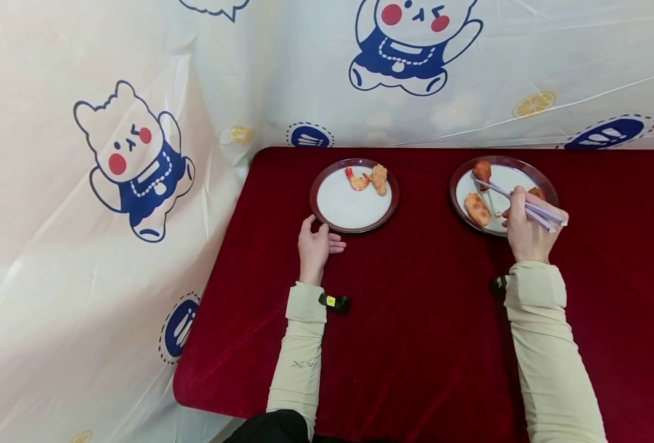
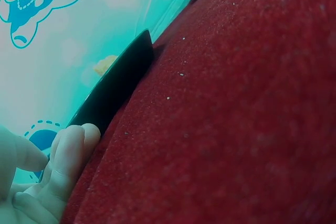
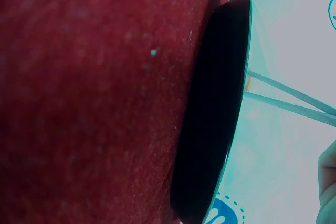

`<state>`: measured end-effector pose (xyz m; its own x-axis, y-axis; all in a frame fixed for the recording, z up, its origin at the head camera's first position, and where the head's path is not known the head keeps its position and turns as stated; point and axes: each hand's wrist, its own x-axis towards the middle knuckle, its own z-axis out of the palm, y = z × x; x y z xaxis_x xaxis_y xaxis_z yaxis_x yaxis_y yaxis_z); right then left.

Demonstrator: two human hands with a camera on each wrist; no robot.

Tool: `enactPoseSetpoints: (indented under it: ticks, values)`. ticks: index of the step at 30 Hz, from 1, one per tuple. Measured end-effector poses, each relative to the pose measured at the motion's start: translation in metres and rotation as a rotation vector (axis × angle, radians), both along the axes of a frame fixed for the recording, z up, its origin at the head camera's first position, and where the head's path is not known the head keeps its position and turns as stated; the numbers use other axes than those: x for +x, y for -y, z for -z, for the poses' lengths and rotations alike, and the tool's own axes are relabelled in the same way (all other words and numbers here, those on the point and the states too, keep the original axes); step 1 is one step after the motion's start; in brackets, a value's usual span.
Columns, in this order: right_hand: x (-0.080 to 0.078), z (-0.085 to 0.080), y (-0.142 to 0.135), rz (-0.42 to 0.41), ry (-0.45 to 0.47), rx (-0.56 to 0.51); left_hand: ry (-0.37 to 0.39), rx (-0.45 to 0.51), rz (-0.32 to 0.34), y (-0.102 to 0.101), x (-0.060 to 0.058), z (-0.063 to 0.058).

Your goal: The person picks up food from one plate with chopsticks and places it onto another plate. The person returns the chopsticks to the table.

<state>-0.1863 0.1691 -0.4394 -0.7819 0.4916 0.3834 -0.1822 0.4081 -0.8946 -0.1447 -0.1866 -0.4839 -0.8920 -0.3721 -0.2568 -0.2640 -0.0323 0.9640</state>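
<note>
The left hand [image 1: 314, 249] is touching the near rim of the left plate [image 1: 340, 208], fingers loosely spread—pressing hard could be risking a tilt. Rightward, the right hand [image 1: 528, 232] is holding chopsticks [image 1: 548, 214], their tips meeting a reddish-brown piece [image 1: 482, 170] that is lying on the right plate [image 1: 505, 173]—its rounded surface could be inviting a slip.

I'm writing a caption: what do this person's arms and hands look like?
The left sleeve and right sleeve are long, pale cream, with wide cuffs. Dark lettering marks the left one. A black device with a yellow label sits at the left wrist; another dark device sits at the right. The left hand and right hand are bare.
</note>
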Motion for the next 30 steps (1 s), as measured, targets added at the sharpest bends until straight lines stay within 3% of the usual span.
enactPoseSetpoints:
  ticks: [9,13,20,30]
  values:
    - [0.007,-0.006,0.0,-0.005,0.008,0.044,0.005,0.013,0.0,0.0,0.0,-0.001]
    - [0.011,-0.013,0.003,-0.021,-0.003,0.014,-0.003,0.008,-0.008,-0.001,0.0,-0.001]
    - [0.005,-0.001,-0.004,-0.014,0.023,-0.012,-0.011,0.006,-0.007,-0.001,0.001,-0.001]
    - [0.006,-0.003,-0.006,-0.013,0.062,-0.024,-0.005,-0.003,-0.002,-0.001,0.001,-0.001]
